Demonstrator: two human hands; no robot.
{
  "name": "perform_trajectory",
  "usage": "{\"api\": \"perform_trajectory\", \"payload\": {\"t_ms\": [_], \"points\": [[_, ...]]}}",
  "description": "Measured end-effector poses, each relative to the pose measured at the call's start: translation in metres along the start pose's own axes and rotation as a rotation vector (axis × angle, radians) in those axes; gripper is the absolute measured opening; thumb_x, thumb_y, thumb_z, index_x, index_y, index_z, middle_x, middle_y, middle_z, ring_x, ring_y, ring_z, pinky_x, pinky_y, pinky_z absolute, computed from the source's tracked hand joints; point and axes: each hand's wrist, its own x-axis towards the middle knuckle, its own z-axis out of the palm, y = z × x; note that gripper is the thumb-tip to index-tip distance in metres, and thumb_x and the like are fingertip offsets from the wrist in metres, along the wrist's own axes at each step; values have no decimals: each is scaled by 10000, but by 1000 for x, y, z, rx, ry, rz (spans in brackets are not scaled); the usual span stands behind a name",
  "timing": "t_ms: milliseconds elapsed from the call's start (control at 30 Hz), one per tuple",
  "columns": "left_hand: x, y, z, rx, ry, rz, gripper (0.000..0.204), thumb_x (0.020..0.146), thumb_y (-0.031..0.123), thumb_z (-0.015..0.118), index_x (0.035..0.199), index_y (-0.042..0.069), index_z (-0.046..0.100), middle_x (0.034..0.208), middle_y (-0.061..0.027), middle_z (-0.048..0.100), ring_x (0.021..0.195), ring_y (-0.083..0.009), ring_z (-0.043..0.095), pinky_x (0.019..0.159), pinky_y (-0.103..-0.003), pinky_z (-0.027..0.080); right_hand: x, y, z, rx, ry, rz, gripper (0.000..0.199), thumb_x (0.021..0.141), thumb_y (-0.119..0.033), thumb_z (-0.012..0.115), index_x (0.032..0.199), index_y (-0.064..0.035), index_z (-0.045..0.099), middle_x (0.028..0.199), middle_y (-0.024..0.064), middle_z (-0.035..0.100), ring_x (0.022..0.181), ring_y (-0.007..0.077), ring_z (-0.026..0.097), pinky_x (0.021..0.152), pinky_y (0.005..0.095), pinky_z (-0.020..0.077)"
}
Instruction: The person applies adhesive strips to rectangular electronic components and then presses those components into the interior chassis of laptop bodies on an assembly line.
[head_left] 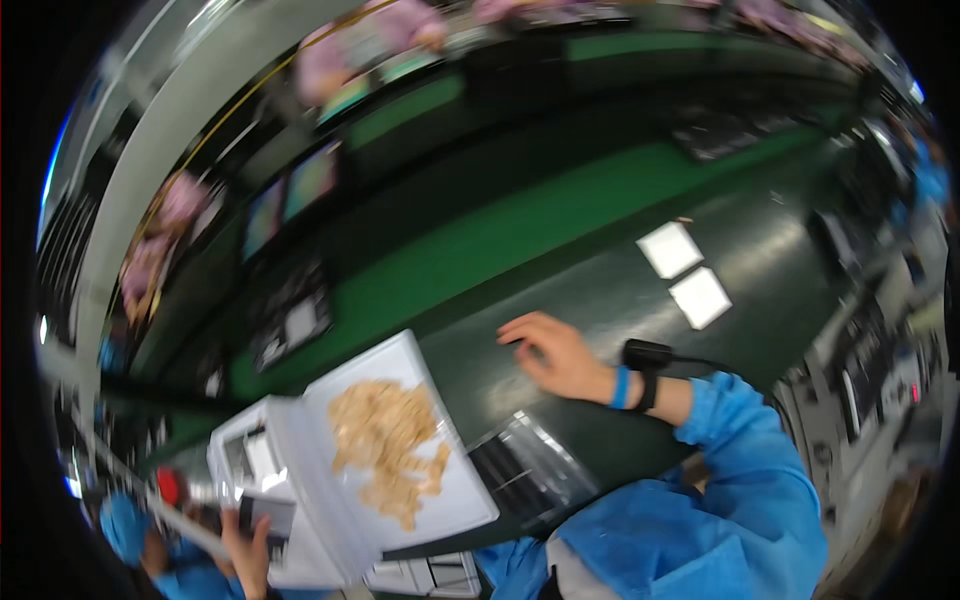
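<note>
At the lower left, my left hand [246,556] is at a white tray, its thumb and fingers on a grey flat rectangular piece [275,514]; blur hides the exact grip. My right hand [556,356] is over the dark green table, loosely bent, fingers apart and nothing in it. A blue band and a black strap with a small black box [646,354] circle that wrist. Between the hands, a white tray [412,352] bears a heap of small beige pieces [385,435]. Clear plastic bags with dark strips [530,465] lie beside it, near my body.
Two white square pads [670,249] lie farther right on the table [600,285]. Beyond runs a green strip with a dark belt, bearing black parts [292,315] on the left. A co-worker in blue [128,525] is at the lower left; people in pink work across the line.
</note>
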Motion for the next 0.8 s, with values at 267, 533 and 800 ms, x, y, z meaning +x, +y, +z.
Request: {"api": "perform_trajectory", "payload": {"t_ms": [267,533,800], "points": [[56,98,21,-538,157,-35,536,1085,218,628,1516,-46,450,1472,-202,576,1242,-221,589,1063,-372,483,-1,0,-14,21,19,73,217,916,9,618,1130,1,653,1103,154,664,878,266,710,767,357,599],[111,209,122,-938,-197,339,410,1085,93,563,1473,26,450,1246,-86,669,1117,-128,611,999,-281,450,15,-62,7,229,-18,-98,106,967,-76,636,1020,10,667,958,151,696,815,262,710,725,381,579],[104,99,-6,-491,209,440,443,1057,120,630,1444,-59,511,1477,-211,559,1266,-274,580,1069,-395,469,8,-27,-125,-407,59,26,304,926,-225,705,1158,-30,686,1121,180,697,1074,365,664,955,450,544]]}}
